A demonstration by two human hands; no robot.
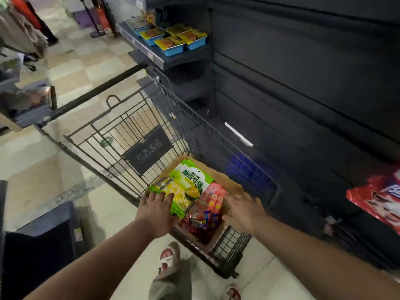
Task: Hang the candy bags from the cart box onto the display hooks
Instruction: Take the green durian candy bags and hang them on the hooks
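A cardboard box (pixel 218 175) sits in the near end of a wire shopping cart (pixel 138 126). Inside it lie green candy bags (pixel 190 180) with a lime picture and red candy bags (pixel 205 211) beside them. My left hand (pixel 157 211) reaches over the box's left side, fingers spread, its fingertips over the green bags. My right hand (pixel 243 210) hovers open at the box's right edge, just right of the red bags. Neither hand holds anything. No display hooks are plainly visible.
A dark shelving wall (pixel 303 83) stands to the right of the cart. Blue trays with yellow lids (pixel 173 40) sit on an upper shelf. Red bags (pixel 381 198) hang or lie at the right edge. A person's feet (pixel 168 258) stand below the cart.
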